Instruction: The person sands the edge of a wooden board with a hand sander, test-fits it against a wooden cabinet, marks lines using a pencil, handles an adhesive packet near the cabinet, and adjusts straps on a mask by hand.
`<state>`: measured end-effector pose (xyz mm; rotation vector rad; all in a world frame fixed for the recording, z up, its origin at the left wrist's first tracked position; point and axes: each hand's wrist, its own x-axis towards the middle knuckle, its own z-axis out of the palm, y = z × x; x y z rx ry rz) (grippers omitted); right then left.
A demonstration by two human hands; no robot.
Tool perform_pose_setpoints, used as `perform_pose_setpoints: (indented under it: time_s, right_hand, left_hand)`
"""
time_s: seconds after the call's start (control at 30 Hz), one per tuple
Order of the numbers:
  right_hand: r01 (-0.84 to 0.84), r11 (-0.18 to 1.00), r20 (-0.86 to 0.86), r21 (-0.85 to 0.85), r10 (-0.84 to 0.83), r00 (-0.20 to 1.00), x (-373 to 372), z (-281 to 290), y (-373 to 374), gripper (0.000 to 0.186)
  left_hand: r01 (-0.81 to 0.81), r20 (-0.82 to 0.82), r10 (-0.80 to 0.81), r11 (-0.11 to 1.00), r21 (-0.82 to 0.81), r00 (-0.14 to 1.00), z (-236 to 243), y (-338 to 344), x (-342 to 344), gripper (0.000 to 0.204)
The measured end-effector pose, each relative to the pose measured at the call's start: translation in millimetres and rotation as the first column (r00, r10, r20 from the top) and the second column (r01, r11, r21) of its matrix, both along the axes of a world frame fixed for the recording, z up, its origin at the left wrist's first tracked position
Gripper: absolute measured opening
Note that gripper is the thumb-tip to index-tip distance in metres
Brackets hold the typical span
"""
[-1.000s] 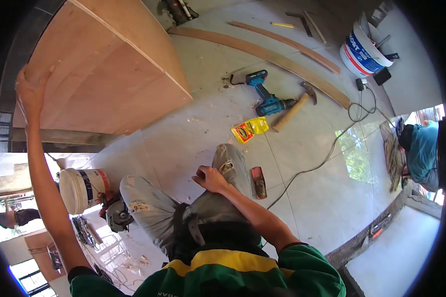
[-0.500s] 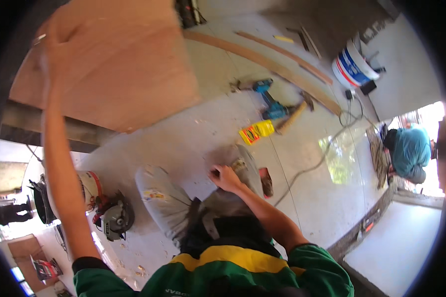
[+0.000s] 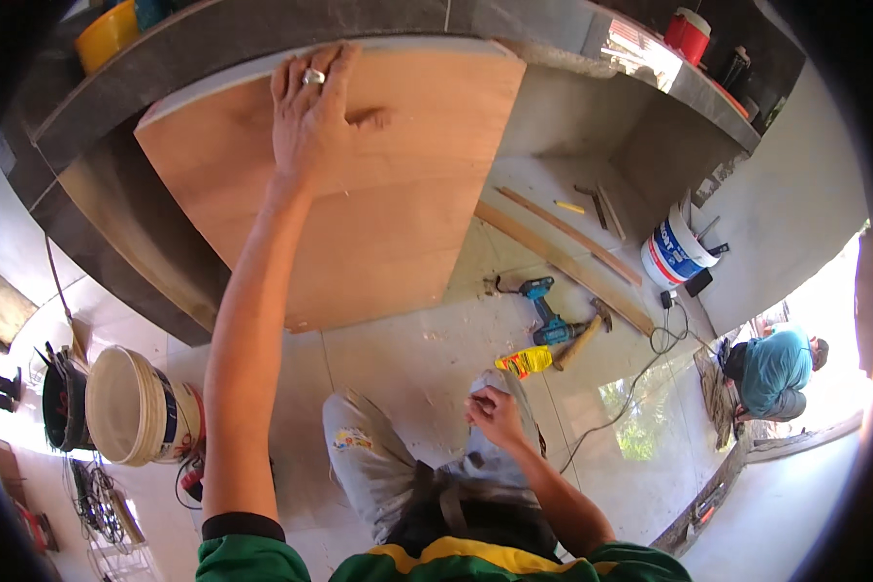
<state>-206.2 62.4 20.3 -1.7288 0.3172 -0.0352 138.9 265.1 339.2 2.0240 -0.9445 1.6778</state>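
A broad reddish-brown plywood panel leans upright under the edge of a dark counter. At its top edge, my left hand, with a ring on one finger, grips the panel; the fingers reach the rim and the thumb points right along the face. My right hand rests by my right knee with curled fingers, and whatever they may hold is hidden. Just beyond that knee lie a yellow packet, a hammer and a teal cordless drill.
Long wood strips lie on the tiles at right, near a white-and-blue bucket of tools. A cable crosses the floor. Buckets stand at left. A person in teal crouches by the doorway. The counter overhangs the panel.
My view has tilted up, so the panel's top edge and the counter now show. My left hand stays on the panel and now appears nearer the middle. My right hand remains by the knee.
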Motion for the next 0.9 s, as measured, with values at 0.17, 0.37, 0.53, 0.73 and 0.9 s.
perform_pose_setpoints:
  time_s: [0.17,0.37,0.53,0.73,0.9]
  right_hand:
    - [0.175,0.983,0.146,-0.052,-0.165,0.975,2,61,-10,0.019]
    - [0.335,0.941,0.23,-0.043,-0.317,0.92,-27,92,-20,0.019]
    - [0.408,0.887,0.235,-0.215,-0.358,0.903,-68,89,-34,0.017]
    - [0.551,0.802,0.101,-0.231,-0.544,0.833,-100,36,-66,0.018]
    - [0.513,0.839,-0.02,-0.182,-0.525,0.851,-93,1,-85,0.023]
  left_hand:
    - [0.021,-0.078,-0.023,0.999,-0.03,0.997,9,-6,-11,0.083]
    - [0.005,-0.072,-0.008,0.999,-0.041,0.997,10,-8,-15,0.083]
    - [-0.022,-0.048,0.021,1.0,-0.013,0.999,9,1,-47,0.068]
    - [-0.084,-0.071,0.088,0.995,0.052,0.994,-5,7,-121,0.058]
    - [-0.126,-0.161,0.136,0.989,0.072,0.977,-13,5,-133,0.047]
